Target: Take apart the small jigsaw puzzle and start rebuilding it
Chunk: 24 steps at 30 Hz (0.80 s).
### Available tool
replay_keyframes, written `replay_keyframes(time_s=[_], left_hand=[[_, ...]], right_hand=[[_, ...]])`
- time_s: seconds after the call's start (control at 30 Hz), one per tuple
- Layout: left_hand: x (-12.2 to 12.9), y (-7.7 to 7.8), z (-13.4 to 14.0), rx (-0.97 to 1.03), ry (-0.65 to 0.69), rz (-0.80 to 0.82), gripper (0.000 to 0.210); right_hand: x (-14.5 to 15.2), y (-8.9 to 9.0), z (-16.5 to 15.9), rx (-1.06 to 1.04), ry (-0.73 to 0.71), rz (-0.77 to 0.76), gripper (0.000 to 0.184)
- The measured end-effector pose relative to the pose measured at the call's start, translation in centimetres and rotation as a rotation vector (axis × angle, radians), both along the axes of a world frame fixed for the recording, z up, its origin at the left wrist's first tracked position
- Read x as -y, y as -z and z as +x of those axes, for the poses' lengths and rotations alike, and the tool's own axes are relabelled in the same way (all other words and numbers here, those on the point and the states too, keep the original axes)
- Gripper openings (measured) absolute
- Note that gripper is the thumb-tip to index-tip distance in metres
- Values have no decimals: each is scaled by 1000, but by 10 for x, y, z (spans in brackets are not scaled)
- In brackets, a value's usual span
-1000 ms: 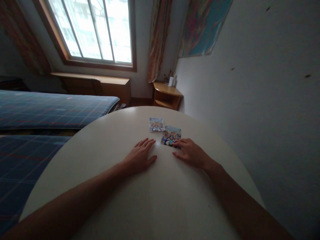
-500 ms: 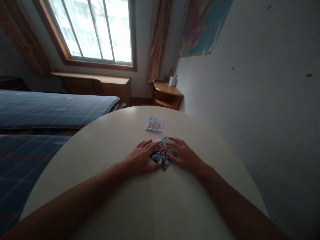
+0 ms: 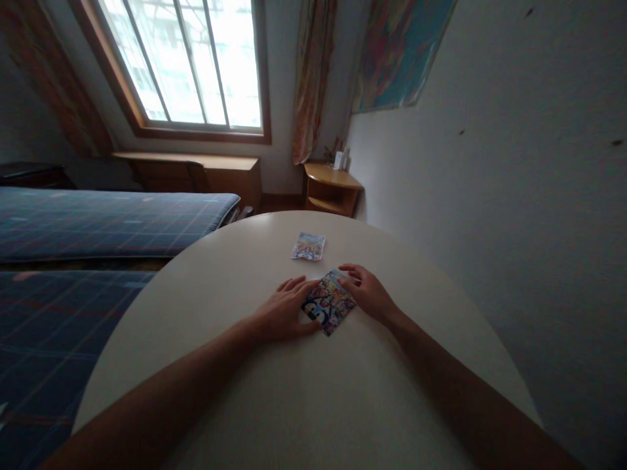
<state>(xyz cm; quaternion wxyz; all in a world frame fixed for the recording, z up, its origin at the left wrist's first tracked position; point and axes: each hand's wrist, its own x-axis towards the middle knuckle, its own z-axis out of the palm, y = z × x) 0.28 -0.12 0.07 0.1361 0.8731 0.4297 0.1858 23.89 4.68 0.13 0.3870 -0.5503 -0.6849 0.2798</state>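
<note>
Filling the left of my feed, a blue plaid mattress [image 3: 112, 225] lies beyond the round white table [image 3: 304, 405], with a wooden desk [image 3: 230, 163] behind it, below the bright window [image 3: 206, 65]. On the table I have the left hand [image 3: 281, 313] palm down, fingers extended and thumb apart, touching and partly covering the left side of a colourful printed square [image 3: 330, 303]. Just beyond lies a paler square [image 3: 308, 247] with similar print, clear of both hands; in this dim light both pass for flat packets, and I see none of their contents. The colourful one sits cornerwise between the hands, near corner toward me. Behind the table, a corner stand [image 3: 318, 172] carries a small white box [image 3: 337, 160] above an open shelf. The right hand [image 3: 369, 294] bends its fingers over the packet's far right edge; I cannot tell whether they grip it. Farther right, a poster [image 3: 392, 59] hangs on the wall.
</note>
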Motion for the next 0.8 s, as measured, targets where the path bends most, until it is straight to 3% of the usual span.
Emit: replay_keyframes(time_s=[0.07,0.2,0.33,0.43,0.57,0.7,0.8], left_hand=[[0,0,-1,-7,19,8,84],[1,1,-1,-8,23,24,85],[5,2,3,13,-16,61,96],[5,1,6,40,-61,85,88],[4,1,5,54,-77,71,82],[1,3,2,65,-62,38,84],[0,4,2,72,-66,24,87]], right_hand=[[-7,0,-4,-16,75,-41,31],[-7,3,-12,-46,156,33,30],[5,7,-17,-39,124,149,30],[11,8,-17,-51,78,201,30],[12,2,-13,-231,102,83,36],[13,-13,-7,-479,135,-168,43],[15,-24,-2,-562,181,-268,39]])
